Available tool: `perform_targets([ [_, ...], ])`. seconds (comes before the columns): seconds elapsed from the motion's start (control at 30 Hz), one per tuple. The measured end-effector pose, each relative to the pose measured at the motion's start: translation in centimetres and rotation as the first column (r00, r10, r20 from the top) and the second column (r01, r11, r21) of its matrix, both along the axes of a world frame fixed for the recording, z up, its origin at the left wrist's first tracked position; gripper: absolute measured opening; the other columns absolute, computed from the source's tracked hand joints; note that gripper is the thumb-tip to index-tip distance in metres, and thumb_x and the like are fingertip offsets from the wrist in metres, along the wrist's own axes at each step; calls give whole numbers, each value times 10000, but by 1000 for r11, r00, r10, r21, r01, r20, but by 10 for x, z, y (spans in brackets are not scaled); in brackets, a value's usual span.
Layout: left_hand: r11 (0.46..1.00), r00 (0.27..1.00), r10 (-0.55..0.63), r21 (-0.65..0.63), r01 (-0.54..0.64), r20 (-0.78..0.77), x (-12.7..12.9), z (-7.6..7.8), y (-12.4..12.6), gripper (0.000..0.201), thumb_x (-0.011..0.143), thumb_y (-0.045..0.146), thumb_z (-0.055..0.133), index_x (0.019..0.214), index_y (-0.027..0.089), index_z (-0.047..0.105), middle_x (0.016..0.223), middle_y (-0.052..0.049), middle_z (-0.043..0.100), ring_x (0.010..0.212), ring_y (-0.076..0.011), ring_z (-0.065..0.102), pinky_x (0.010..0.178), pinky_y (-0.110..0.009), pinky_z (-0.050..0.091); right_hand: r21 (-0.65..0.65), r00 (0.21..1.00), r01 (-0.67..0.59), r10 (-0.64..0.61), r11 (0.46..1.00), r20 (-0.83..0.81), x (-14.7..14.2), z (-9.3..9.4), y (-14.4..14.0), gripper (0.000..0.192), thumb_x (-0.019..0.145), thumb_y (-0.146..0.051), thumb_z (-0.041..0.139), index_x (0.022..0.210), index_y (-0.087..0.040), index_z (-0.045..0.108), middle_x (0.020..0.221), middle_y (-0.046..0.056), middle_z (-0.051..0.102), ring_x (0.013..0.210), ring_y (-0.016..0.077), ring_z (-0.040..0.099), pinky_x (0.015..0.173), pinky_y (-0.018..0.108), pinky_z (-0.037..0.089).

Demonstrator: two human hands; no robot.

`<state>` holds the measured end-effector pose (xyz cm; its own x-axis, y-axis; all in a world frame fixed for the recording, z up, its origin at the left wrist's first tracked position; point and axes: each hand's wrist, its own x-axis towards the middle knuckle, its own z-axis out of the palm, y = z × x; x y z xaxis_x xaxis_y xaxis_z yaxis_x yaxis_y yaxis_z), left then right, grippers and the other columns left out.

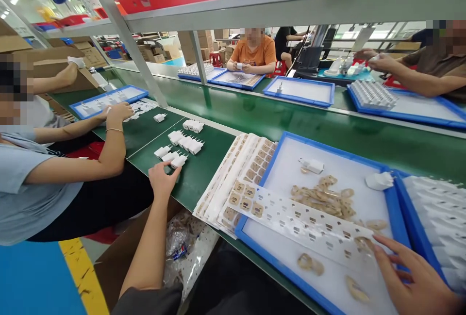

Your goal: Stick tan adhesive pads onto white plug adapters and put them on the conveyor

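A: White plastic, item one: charger plug [178,161], on the green worktop [204,169] at the near end of a loose cluster of the same plugs.
B: Left hand [162,177]?
A: Fingers curled, thumb and fingertips closing on that plug; grip not fully seen.
B: Right hand [407,276]?
A: Open, fingers spread flat, resting on the label sheet [291,218] that lies across the blue tray [389,203].
B: Tray contents?
A: Peeled tan label scraps [324,196], two white plugs near the far rim.
B: Beside it?
A: A fanned stack of label sheets [233,169] between tray and plugs.
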<state>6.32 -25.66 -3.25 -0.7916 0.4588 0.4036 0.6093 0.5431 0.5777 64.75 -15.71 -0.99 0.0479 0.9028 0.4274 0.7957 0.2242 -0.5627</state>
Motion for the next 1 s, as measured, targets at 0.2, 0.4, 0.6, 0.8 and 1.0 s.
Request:
perform_targets([
  [0.2,1000,999,-15,14,16,-52,20,8,0,484,788,478,591,1112,120,560,1120,-176,594,1108,-373,506,1022,-561,372,-10,987,-112,112,994,114,-35,35,-9,371,893,-549,500,1030,-267,699,1009,91,719,605,251,656,524,411,558],
  [0.4,680,671,-731,-67,730,-124,118,40,14,265,933,378,575,1139,238,667,1112,-80,702,1081,-262,607,948,-418,499,7,752,-658,657,753,62,-124,48,-6,185,966,-287,537,1056,-280,699,1050,75,721,956,291,683,812,446,572],
  [0.6,395,365,-919,-333,856,-149,178,38,29,389,969,251,548,1357,277,564,1350,-55,631,1313,-288,515,1064,-493,447,-104,562,-808,812,580,160,-197,30,6,224,934,-183,601,1142,-221,676,1032,104,693,929,291,668,756,438,585],
  [0.8,401,400,-912,-379,834,-86,175,28,29,358,1005,297,489,1349,266,583,1365,-39,631,1345,-296,496,1104,-523,408,-91,553,-813,811,575,191,-205,11,13,191,936,-167,615,1098,-222,700,1013,89,679,899,245,646,720,353,560],
  [1.0,384,405,-914,-403,831,-36,175,31,29,365,1019,324,457,1361,284,577,1397,-6,607,1371,-275,465,1130,-501,384,-66,549,-818,810,571,209,-208,7,9,123,961,-152,594,975,-195,708,934,79,691,868,231,616,761,342,519],
])
